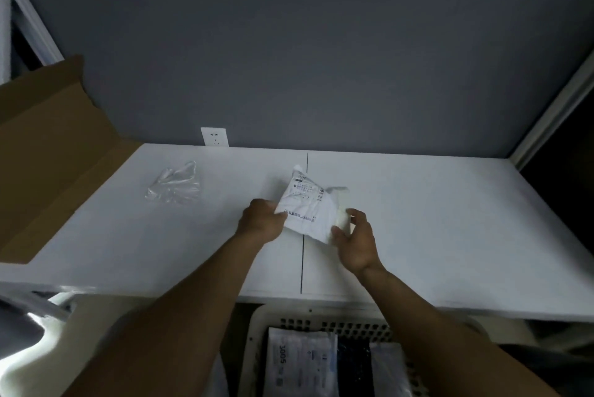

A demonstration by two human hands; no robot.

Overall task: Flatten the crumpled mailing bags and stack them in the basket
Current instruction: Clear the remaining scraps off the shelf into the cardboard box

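Both hands (262, 221) (355, 244) — grip on mailing bag (305, 207)

Both hands, left (261, 221) and right (353, 240), grip a crumpled bag (305, 207) above the surface (434, 220); basket (257, 332) below.

On the table (418, 220), a box (48, 155) lies left; the basket (257, 348) sits before it.

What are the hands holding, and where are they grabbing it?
A crumpled white mailing bag. The left hand grips its left edge, and the right hand holds its right edge between thumb and fingers.
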